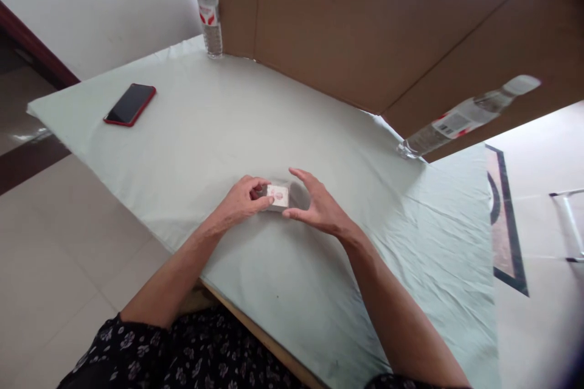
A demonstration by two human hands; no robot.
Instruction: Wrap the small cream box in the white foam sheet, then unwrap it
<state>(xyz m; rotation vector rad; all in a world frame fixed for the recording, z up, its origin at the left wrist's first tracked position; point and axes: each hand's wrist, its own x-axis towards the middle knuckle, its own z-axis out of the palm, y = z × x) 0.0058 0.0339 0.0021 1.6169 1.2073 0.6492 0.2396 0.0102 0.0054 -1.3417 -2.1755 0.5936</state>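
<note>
A small clear box with a pale card showing inside (278,196) rests on the light green tablecloth (237,127) in front of me. My left hand (241,197) is closed on the box's left side, thumb and fingers pinching it. My right hand (316,202) cups the box's right side, fingers curved and spread, thumb at the near corner and fingertips at the far edge.
A red-cased phone (130,104) lies face up at the far left of the table. One water bottle (209,11) stands at the back by the brown wall panel (365,24); another bottle (465,117) stands at the right. Tiled floor lies left of the table edge.
</note>
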